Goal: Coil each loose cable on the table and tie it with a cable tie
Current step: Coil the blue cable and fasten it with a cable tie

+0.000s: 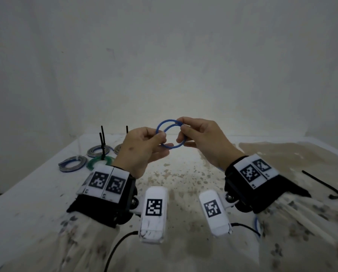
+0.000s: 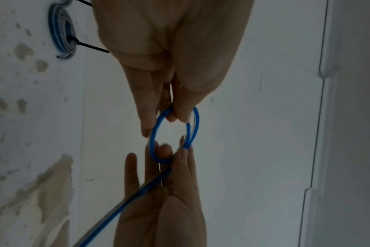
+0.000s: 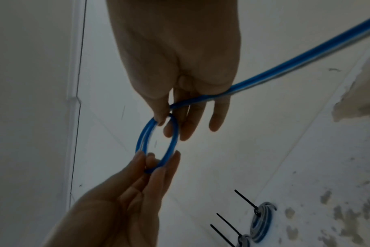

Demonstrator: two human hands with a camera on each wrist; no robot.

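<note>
Reaching forward from patterned sleeves (image 1: 52,242), two wrists carry black straps with white camera housings (image 1: 154,213) marked by square black-and-white codes. To the right, a loose black cable tie (image 1: 321,185) with a hooked end lies on the speckled white surface (image 1: 183,183), well apart from the hands. Above the middle of the surface both hands hold a blue cable (image 1: 170,134) wound into a small ring of about two turns, lifted clear of the surface. The left hand (image 1: 142,148) takes the ring's left side in a pinching grip between thumb and fingertips, fingers curled around the strands. The right hand (image 1: 201,138) grips the ring's right side the same way, thumb and forefinger closed on the strands at the upper right; in the right wrist view the uncoiled length of the blue cable (image 3: 285,66) runs from that pinch across the fingers and back past the wrist. Farther off at the left, four finished coils rest on the surface: a grey and blue coil (image 1: 73,163), a green coil (image 1: 100,161), a second grey coil (image 1: 99,150) behind it and another partly hidden behind the left hand. Black tie tails (image 1: 102,142) stand upright from them. A pale wall (image 1: 164,55) rises behind.
</note>
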